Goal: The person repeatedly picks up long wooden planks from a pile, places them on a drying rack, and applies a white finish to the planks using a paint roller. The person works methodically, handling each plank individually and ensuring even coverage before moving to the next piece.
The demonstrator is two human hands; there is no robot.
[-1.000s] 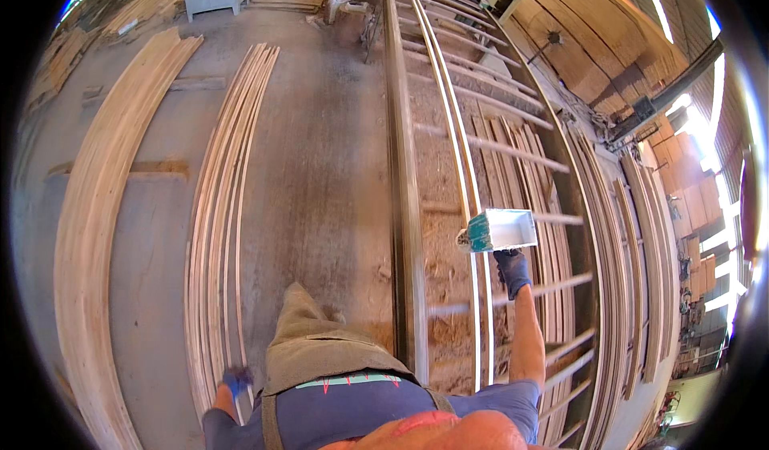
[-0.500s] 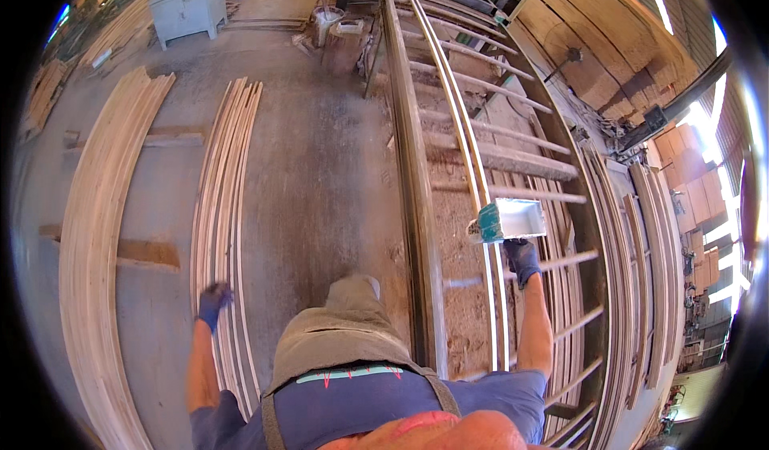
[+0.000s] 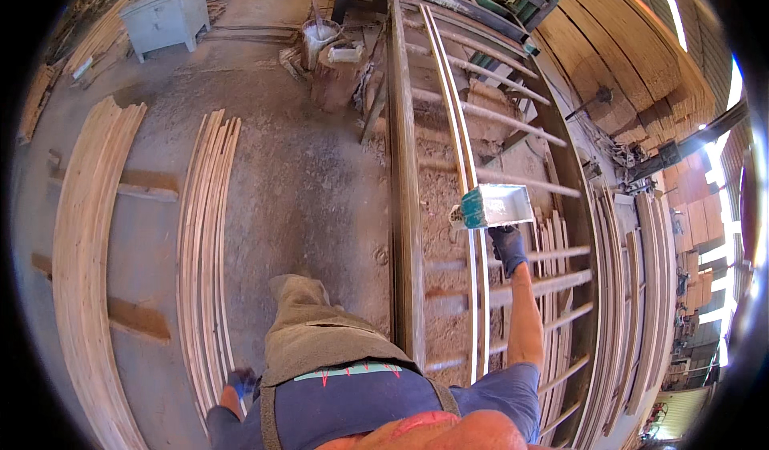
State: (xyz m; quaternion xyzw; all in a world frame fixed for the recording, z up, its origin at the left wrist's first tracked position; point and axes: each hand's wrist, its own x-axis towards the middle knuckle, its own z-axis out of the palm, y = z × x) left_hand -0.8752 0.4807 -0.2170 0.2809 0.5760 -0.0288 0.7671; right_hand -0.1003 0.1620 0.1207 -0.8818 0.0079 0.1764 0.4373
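Note:
My right hand (image 3: 508,250), in a dark glove, is closed on the handle of a hand glue spreader (image 3: 498,206), a box with a teal side and a whitish inside. The spreader rests across two narrow wooden strips (image 3: 460,142), whose upper faces look white both ahead of it and behind it. They lie lengthwise on the bars of a long roller rack (image 3: 408,210). My left hand (image 3: 243,382), in a blue glove, hangs low by my left side beside a bundle of thin wooden strips (image 3: 207,234). Its fingers are smeared and partly hidden.
Wider boards (image 3: 88,250) lie on wooden crosspieces (image 3: 140,319) at far left. A bucket (image 3: 319,35) stands beside a stump (image 3: 340,74) ahead. More strips (image 3: 613,306) lie right of the rack, large panels (image 3: 617,58) beyond. A grey cabinet (image 3: 166,18) stands at the far left.
My left hand has drawn back toward my body. The spreader, still in my right hand, sits slightly higher and further left in the picture. The whole view has shifted as I move.

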